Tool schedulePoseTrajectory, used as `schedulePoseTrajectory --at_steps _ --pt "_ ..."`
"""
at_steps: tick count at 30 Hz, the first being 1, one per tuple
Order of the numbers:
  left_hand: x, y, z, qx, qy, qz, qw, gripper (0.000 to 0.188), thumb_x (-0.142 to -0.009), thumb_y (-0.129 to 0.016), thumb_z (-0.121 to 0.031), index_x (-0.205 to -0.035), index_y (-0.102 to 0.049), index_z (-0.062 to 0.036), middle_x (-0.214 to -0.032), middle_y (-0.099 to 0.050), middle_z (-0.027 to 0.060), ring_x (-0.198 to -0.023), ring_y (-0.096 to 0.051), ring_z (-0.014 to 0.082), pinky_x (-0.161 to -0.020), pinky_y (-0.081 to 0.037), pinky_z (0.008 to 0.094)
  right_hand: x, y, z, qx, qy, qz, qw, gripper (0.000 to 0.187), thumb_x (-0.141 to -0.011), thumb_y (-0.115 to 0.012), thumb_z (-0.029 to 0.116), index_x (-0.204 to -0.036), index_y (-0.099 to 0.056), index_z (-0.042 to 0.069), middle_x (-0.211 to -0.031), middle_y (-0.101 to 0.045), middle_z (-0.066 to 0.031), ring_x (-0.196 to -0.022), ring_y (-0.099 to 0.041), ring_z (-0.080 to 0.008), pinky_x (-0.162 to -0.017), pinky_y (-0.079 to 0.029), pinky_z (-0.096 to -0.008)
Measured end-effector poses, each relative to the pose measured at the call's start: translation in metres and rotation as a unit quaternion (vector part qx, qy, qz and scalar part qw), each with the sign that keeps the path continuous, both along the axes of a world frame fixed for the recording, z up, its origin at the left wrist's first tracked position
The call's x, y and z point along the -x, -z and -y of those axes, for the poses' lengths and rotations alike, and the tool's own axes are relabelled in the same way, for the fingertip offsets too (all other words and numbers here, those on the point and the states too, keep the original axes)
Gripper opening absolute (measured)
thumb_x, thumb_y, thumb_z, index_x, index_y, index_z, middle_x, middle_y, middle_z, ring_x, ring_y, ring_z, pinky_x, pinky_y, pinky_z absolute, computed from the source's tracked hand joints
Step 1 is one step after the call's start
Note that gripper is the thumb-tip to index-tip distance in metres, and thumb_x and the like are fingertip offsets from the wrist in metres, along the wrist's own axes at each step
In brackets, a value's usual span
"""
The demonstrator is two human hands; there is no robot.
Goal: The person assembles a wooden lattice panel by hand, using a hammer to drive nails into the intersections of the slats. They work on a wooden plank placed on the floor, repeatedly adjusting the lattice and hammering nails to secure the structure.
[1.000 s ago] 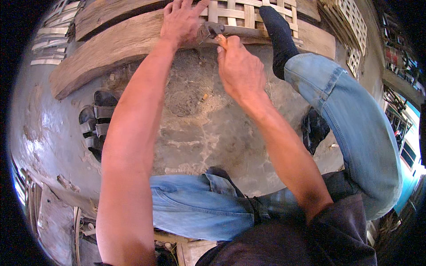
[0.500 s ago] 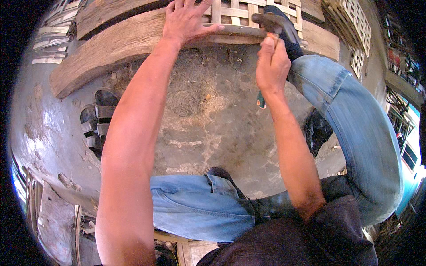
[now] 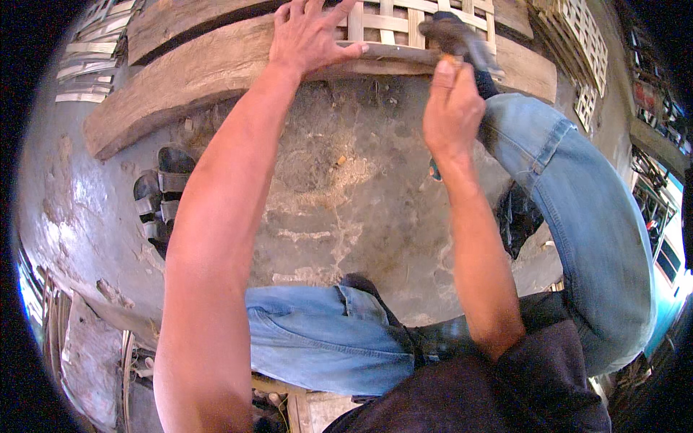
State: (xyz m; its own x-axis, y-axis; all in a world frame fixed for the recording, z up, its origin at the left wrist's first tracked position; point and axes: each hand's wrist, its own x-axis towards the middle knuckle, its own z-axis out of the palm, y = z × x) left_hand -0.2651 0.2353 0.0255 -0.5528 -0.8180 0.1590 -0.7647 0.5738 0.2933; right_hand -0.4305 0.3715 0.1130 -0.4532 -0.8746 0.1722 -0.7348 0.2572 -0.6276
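Note:
My left hand lies with fingers spread at the near edge of a woven bamboo-strip panel, its thumb on a thin dark strip along that edge. My right hand is closed round the handle of a hammer. The hammer's blurred dark head is over the strip's right end, beside my dark-socked foot. Below my right fist shows the handle's teal end. Under the panel are thick wooden planks. Whether the hammer head touches the strip, I cannot tell.
A dark strapped sandal pair lies on the concrete floor at left. Another dark item is by my bent right leg. More woven panels lean at far right; pale strips lie at far left.
My right hand and the hammer have shifted slightly right and nearer, and the hammer head is now blurred. My left hand stays on the panel's edge. The whole view has shifted a little.

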Motion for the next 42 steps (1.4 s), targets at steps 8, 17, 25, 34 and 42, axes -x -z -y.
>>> schedulePoseTrajectory --at_steps 8,17,25,34,42 --pt "0.002 -0.007 0.000 0.009 0.003 -0.005 1.000 0.090 -0.069 -0.076 -0.057 -0.147 -0.044 -0.0230 -0.142 -0.040 0.0090 -0.134 -0.035 0.0331 -0.110 -0.031 0.0515 -0.006 0.038 -0.018 -0.008 0.107 0.109 0.988 0.043 -0.106 -0.041 0.037 -0.105 -0.058 -0.002 -0.084 -0.066 -0.0237 -0.079 -0.066 -0.0444 -0.069 -0.048 -0.0509" --pt "0.001 -0.009 -0.002 0.050 0.018 -0.013 0.999 0.093 -0.068 -0.077 -0.056 -0.149 -0.041 -0.0244 -0.141 -0.043 0.0093 -0.133 -0.038 0.0301 -0.109 -0.031 0.0514 -0.011 0.056 0.005 0.006 0.142 0.122 0.982 0.030 -0.084 -0.077 0.019 -0.096 -0.057 0.001 -0.079 -0.062 -0.0086 -0.073 -0.062 -0.0260 -0.075 -0.052 -0.0392" --pt "0.014 -0.006 -0.019 0.074 0.015 -0.097 0.992 0.054 -0.079 -0.076 -0.040 -0.129 -0.063 -0.0250 -0.124 -0.062 0.0019 -0.119 -0.054 0.0280 -0.101 -0.040 0.0492 0.013 0.072 0.028 0.011 0.069 0.092 0.993 0.032 -0.079 -0.082 0.017 -0.096 -0.059 0.003 -0.087 -0.072 -0.0085 -0.079 -0.071 -0.0235 -0.073 -0.055 -0.0369" --pt "0.056 0.003 -0.057 -0.064 -0.111 -0.200 0.971 0.014 -0.077 -0.077 -0.027 -0.090 -0.075 -0.0220 -0.102 -0.068 -0.0036 -0.104 -0.058 0.0211 -0.093 -0.038 0.0419 0.013 0.068 0.040 -0.007 0.047 0.032 0.998 0.032 -0.077 -0.083 0.019 -0.093 -0.060 0.003 -0.083 -0.072 -0.0098 -0.078 -0.071 -0.0271 -0.072 -0.055 -0.0384" --pt "0.057 -0.004 -0.058 -0.070 -0.108 -0.196 0.972 0.013 -0.077 -0.077 -0.028 -0.089 -0.075 -0.0225 -0.101 -0.068 -0.0053 -0.103 -0.057 0.0210 -0.093 -0.036 0.0411 0.024 0.059 0.014 -0.035 0.002 0.112 0.993 0.030 -0.091 -0.068 0.027 -0.102 -0.060 0.000 -0.087 -0.068 -0.0215 -0.083 -0.069 -0.0416 -0.074 -0.053 -0.0474"
